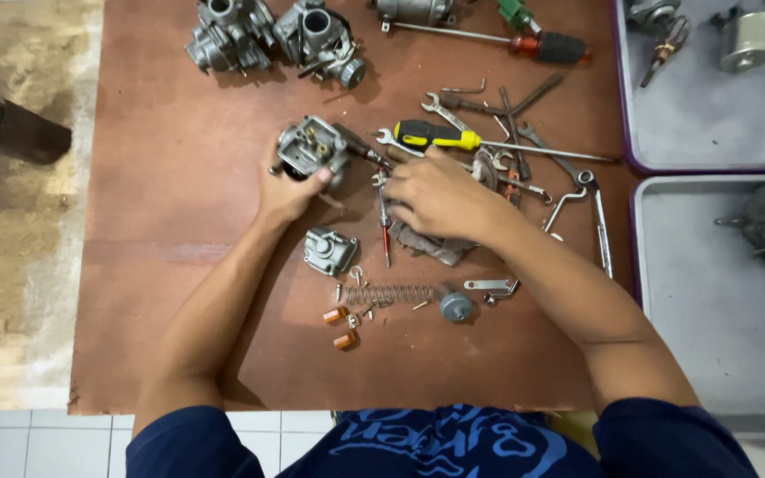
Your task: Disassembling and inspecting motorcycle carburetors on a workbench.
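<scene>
- Gripping the carburetor body [312, 149] with my left hand [287, 193], mid-counter [170, 265]
- right hand [436, 196] curled loosely over the rag [431, 243], can't tell if it's pinching anything
- spring [389, 294] lying nearer my edge

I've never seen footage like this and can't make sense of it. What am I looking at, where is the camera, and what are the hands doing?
There is no machine here: a person works with two bare hands, and a camera worn on the head looks straight down at a brown board. The left hand grips a small metal carburetor. The right hand rests beside it on a grey rag, near a thin red-handled tool; whether it holds anything I cannot tell. In front lie a metal cover, a spring, a round grey piece and two orange bits. Further back are a yellow-black screwdriver, wrenches and two more carburetors. Two grey trays on the right hold other parts.
</scene>
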